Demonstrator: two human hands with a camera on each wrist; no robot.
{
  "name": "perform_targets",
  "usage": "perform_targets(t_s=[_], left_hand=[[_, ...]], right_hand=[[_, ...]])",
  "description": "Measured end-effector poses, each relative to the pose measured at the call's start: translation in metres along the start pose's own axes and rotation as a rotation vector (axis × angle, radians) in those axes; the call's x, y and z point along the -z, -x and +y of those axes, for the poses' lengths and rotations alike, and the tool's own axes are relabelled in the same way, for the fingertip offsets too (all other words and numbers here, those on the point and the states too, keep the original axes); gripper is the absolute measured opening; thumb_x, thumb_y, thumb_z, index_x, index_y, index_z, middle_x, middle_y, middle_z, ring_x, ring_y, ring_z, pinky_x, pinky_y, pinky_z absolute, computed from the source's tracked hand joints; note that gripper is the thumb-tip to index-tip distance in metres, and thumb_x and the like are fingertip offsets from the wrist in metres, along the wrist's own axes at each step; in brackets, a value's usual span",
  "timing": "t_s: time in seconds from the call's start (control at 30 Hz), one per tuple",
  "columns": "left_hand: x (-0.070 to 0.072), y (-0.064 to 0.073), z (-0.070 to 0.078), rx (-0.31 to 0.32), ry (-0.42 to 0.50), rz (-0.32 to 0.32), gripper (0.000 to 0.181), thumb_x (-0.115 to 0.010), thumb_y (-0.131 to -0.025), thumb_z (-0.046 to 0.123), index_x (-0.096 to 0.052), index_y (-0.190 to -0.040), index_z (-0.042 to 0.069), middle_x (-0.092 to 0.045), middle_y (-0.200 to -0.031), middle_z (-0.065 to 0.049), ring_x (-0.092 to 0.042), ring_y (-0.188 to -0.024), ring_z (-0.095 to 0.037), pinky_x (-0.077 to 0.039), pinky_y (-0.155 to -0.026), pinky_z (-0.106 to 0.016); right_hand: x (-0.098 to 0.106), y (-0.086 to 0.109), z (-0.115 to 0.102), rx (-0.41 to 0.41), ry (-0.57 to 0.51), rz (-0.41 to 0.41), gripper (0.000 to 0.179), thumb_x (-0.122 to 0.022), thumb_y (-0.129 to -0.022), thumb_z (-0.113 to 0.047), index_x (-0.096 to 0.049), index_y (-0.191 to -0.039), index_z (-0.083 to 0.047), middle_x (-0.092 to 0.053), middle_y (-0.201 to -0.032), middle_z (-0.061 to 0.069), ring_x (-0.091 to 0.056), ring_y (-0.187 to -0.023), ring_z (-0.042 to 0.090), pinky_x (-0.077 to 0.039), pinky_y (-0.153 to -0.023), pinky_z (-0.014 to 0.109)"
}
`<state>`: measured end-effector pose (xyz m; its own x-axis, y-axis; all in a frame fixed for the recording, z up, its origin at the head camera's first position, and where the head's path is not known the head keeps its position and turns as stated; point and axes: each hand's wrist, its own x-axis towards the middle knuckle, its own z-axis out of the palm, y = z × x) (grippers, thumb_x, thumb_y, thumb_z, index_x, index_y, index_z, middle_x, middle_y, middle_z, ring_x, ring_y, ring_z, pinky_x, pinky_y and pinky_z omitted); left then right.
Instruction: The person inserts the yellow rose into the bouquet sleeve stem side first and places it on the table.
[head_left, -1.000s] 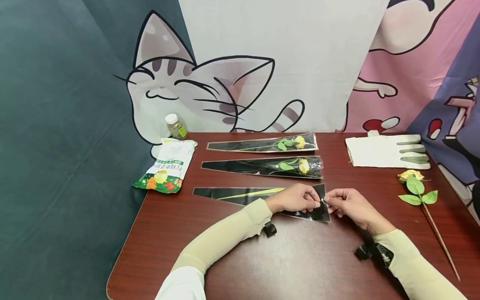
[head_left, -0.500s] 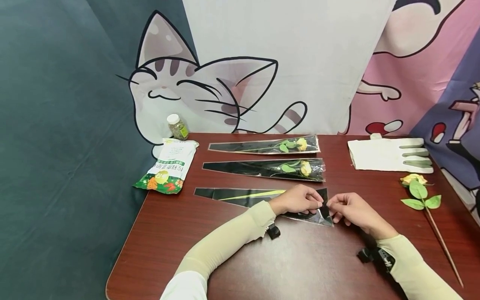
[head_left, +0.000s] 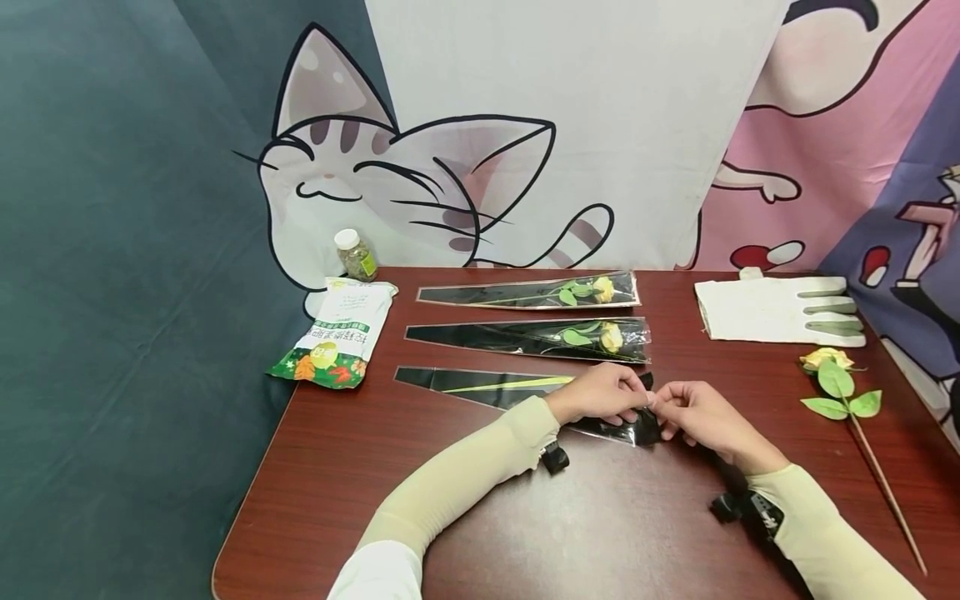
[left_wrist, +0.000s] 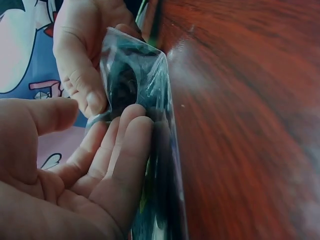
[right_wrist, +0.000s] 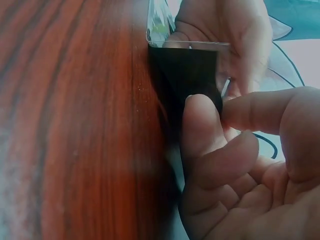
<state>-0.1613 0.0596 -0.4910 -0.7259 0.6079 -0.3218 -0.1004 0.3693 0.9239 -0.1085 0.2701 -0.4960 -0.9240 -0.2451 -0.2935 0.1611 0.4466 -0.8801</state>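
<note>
Nearest me lies a long tapered flower sleeve [head_left: 468, 381], clear in front and black behind, with a yellow-green strip along it. My left hand [head_left: 602, 392] lies over its wide end, fingers curled at the film near the mouth. Thumb and finger of my right hand [head_left: 697, 414] pinch the black edge of that mouth. In the right wrist view the black sheet [right_wrist: 187, 70] runs down to the right fingertips. The clear film [left_wrist: 152, 75] stands up in a corner beside the left fingers in the left wrist view. Both hands' fingertips are close together.
Behind lie two sleeves [head_left: 487, 335], each with a yellow rose [head_left: 611, 337]. A loose rose with a brown stem [head_left: 879, 475] is at the right, below a white glove [head_left: 772, 308]. A printed bag [head_left: 337, 333] and a lidded jar [head_left: 356, 255] stand at the left.
The sleeve has shifted slightly right, its narrow end swinging a little away from me. My fingertips, slightly apart half a second ago, are together at the mouth, where the film is now bent.
</note>
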Motion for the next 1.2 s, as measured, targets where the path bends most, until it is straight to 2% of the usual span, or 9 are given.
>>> perform_targets(t_s=[0.13,0.37,0.63,0.73,0.87,0.97,1.07,1.2], left_hand=[[-0.0023,-0.004,0.0019,0.034,0.023,0.045,0.023,-0.076,-0.099,0.034,-0.069,-0.089,0.015,-0.077,-0.078,-0.001,-0.078,-0.071,-0.019,-0.068,-0.061,-0.033],[-0.0069,-0.0071,0.0022,0.068,0.059,0.106,0.021,-0.077,-0.099,0.027,-0.067,-0.086,0.014,-0.074,-0.074,-0.002,-0.074,-0.065,-0.016,-0.066,-0.056,-0.031],[-0.0063,-0.0093,-0.0008,0.057,0.089,0.08,0.018,-0.076,-0.1,0.026,-0.068,-0.09,0.014,-0.075,-0.076,-0.002,-0.073,-0.066,-0.014,-0.065,-0.056,-0.028],[-0.0058,-0.0103,-0.0026,0.058,0.113,0.068,0.014,-0.073,-0.102,0.019,-0.068,-0.091,0.012,-0.075,-0.078,-0.001,-0.072,-0.065,-0.013,-0.063,-0.055,-0.026],[-0.0063,-0.0108,-0.0039,0.061,0.148,0.063,0.007,-0.072,-0.098,0.005,-0.068,-0.094,0.009,-0.072,-0.076,-0.002,-0.07,-0.063,-0.013,-0.06,-0.052,-0.022],[-0.0074,-0.0103,-0.0038,0.057,0.132,0.064,0.011,-0.075,-0.093,0.001,-0.068,-0.096,0.008,-0.071,-0.074,-0.004,-0.069,-0.062,-0.013,-0.06,-0.052,-0.023],[-0.0083,-0.0085,-0.0031,0.051,0.08,0.08,0.01,-0.075,-0.092,0.001,-0.069,-0.092,0.009,-0.07,-0.072,-0.004,-0.069,-0.06,-0.012,-0.063,-0.053,-0.025],[-0.0084,-0.0061,-0.0017,0.045,0.033,0.139,0.011,-0.071,-0.094,0.005,-0.071,-0.084,0.009,-0.071,-0.07,-0.005,-0.069,-0.058,-0.012,-0.066,-0.056,-0.029]], right_hand=[[-0.0014,-0.0027,-0.002,0.026,-0.001,0.008,0.02,-0.067,-0.104,-0.014,-0.067,-0.105,0.007,-0.07,-0.071,0.005,-0.067,-0.059,0.017,-0.048,-0.042,0.026],[-0.0019,-0.0043,-0.0034,0.048,0.01,0.037,0.017,-0.073,-0.099,-0.012,-0.068,-0.099,0.004,-0.073,-0.069,0.01,-0.069,-0.057,0.019,-0.045,-0.04,0.025],[-0.0006,-0.0005,0.0025,0.007,-0.087,0.028,0.027,-0.073,-0.101,-0.016,-0.067,-0.104,0.01,-0.072,-0.066,0.001,-0.067,-0.056,0.013,-0.044,-0.04,0.025],[0.0005,0.001,0.0047,-0.004,-0.098,0.02,0.028,-0.072,-0.102,-0.016,-0.067,-0.106,0.011,-0.072,-0.067,-0.001,-0.067,-0.058,0.011,-0.048,-0.042,0.026],[0.0007,0.0015,0.0038,-0.021,-0.098,0.005,0.029,-0.072,-0.102,-0.017,-0.064,-0.108,0.011,-0.074,-0.07,0.001,-0.07,-0.062,0.012,-0.051,-0.045,0.027],[-0.0006,0.0003,0.0026,-0.017,-0.112,-0.008,0.028,-0.07,-0.101,-0.013,-0.06,-0.111,0.012,-0.075,-0.073,0.004,-0.072,-0.062,0.013,-0.054,-0.046,0.027],[-0.0021,-0.0015,0.0022,-0.003,-0.123,-0.015,0.027,-0.068,-0.101,-0.007,-0.056,-0.114,0.013,-0.076,-0.077,0.007,-0.073,-0.063,0.013,-0.057,-0.047,0.027],[-0.0025,-0.0036,0.0018,-0.007,-0.132,0.009,0.024,-0.068,-0.1,-0.004,-0.055,-0.111,0.013,-0.075,-0.078,0.008,-0.075,-0.067,0.015,-0.061,-0.051,0.027]])
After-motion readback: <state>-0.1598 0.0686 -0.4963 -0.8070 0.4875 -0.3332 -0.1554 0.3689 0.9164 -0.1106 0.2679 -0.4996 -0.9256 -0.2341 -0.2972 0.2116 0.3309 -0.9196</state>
